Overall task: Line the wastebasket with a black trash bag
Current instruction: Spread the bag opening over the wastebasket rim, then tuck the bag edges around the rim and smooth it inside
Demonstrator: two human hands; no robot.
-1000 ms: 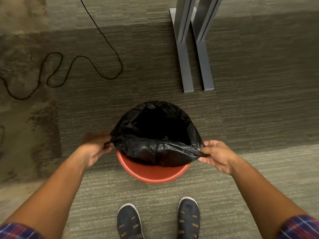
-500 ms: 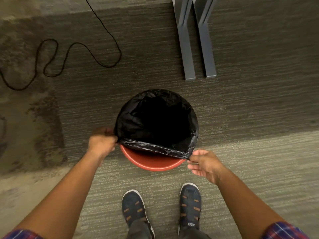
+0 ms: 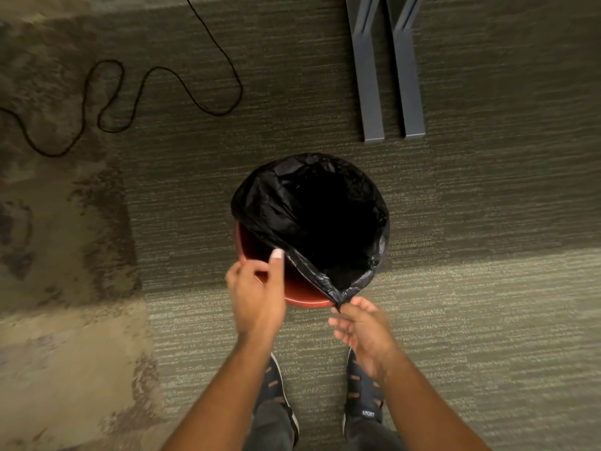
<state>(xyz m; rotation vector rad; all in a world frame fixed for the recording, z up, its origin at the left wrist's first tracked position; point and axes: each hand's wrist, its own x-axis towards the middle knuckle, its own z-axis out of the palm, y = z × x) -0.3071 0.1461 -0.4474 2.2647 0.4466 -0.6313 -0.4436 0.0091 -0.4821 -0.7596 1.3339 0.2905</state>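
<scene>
While "SPORT" reads on your right shoe (image 3: 366,398), your right hand (image 3: 364,333) pinches the black trash bag (image 3: 292,203) hem at its fingertips; your left hand (image 3: 260,294) grips the hem over the red wastebasket's (image 3: 302,292) bare near rim. Open carpet (image 3: 487,320) lies beyond.

Setting: office, by the look of it. Under my feet, low-pile commercial carpet (image 3: 487,222) in grey-green bands. Upper right of frame: grey metal desk legs (image 3: 388,76). Upper left: loose black cable (image 3: 182,83) looping across floor.
</scene>
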